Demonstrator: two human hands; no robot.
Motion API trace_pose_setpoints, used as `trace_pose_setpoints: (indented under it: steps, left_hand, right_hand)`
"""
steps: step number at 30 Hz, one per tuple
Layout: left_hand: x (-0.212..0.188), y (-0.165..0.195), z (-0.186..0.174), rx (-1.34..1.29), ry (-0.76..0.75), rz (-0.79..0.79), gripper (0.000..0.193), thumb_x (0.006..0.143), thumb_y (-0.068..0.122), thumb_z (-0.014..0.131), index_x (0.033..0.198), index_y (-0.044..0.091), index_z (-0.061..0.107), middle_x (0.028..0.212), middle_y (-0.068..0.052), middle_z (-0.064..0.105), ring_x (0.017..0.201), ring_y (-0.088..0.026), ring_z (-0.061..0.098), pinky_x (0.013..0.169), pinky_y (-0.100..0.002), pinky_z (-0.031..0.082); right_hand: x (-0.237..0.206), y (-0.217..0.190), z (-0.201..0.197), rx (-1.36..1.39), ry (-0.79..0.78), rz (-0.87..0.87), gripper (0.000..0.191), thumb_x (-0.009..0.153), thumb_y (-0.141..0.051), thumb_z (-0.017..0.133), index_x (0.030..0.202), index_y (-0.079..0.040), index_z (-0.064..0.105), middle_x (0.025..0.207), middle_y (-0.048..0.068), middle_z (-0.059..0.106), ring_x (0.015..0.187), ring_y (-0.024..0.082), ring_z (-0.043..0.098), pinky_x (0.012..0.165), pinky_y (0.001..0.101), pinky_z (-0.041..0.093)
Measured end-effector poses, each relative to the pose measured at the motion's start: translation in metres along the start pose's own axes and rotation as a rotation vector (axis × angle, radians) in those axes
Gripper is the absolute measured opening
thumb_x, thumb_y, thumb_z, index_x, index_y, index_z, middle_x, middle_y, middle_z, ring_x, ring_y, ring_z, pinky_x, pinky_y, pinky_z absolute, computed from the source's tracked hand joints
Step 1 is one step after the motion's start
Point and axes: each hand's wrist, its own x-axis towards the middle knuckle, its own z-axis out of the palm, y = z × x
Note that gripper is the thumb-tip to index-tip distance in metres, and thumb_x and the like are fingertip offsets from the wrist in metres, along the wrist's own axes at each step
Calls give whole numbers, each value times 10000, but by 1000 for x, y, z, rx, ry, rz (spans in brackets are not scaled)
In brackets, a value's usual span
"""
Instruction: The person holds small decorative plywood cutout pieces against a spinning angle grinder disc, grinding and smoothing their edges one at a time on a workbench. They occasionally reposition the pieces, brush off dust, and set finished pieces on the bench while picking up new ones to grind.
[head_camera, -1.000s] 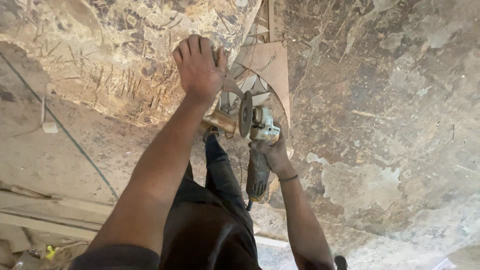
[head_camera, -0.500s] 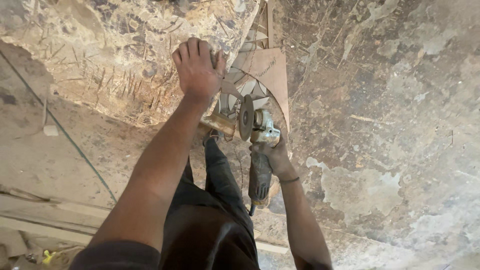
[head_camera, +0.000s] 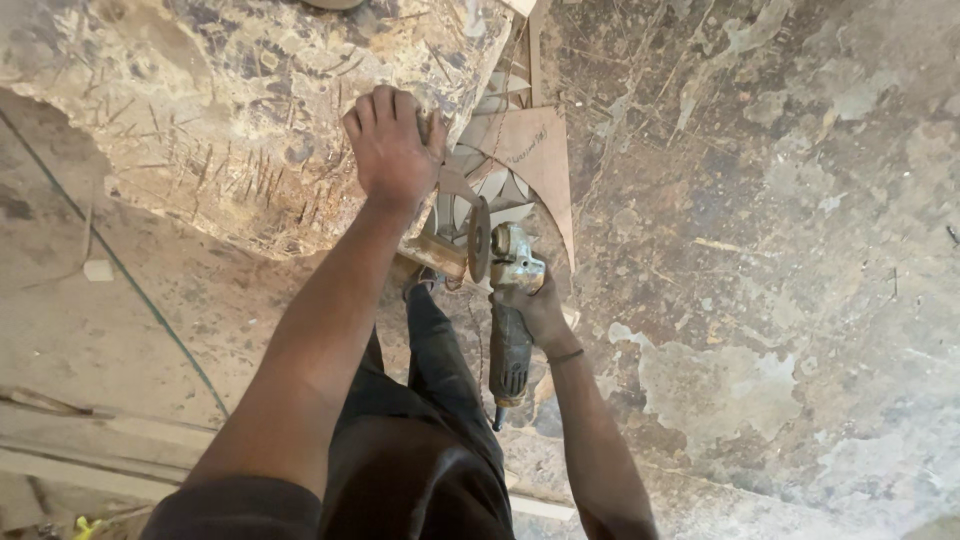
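Since a second ago, the left hand (head_camera: 392, 148) has been curled onto the stone slab (head_camera: 230, 110). The grinder (head_camera: 508, 300) is gripped by the right hand (head_camera: 538, 305). Fingers could be cut if the disc slips.

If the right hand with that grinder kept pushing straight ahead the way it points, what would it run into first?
Most likely the small pale workpiece just ahead of the disc of the angle grinder held by the right hand. The left hand rests on the big stone block beyond. Depth is hard to judge.

grinder (head_camera: 510, 300) right of stone block (head_camera: 200, 110)
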Motion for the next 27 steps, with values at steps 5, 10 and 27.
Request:
trace_pose_setpoints:
  steps: [5,10,27]
  left_hand:
    - [0,5,-19,-92,39,-41,393,1025,463,553,1044,71,573,1089,-140,493,1051,-308,464,961,-502,363]
    - [-19,-10,-48,-73,-65,-20,470,933,512,641,1013,51,588,1013,-148,525,997,-321,501,890,-493,388]
    - [-29,-32,-43,-462,49,491,141,921,213,698,1031,124,688,971,-63,585,887,-270,599,747,-401,503]
  right_hand:
    - [-9,3,-3,124,1,98,644,747,52,767,1328,-19,497,956,131,696,771,226,692,666,369,604]
    - [-40,-10,-15,209,146,151,523,740,36,723,1218,-36,524,916,148,708,675,258,696,575,412,612]
    - [-34,4,73,447,289,32,242,830,10,698,1061,75,664,828,155,706,666,250,678,595,377,599]
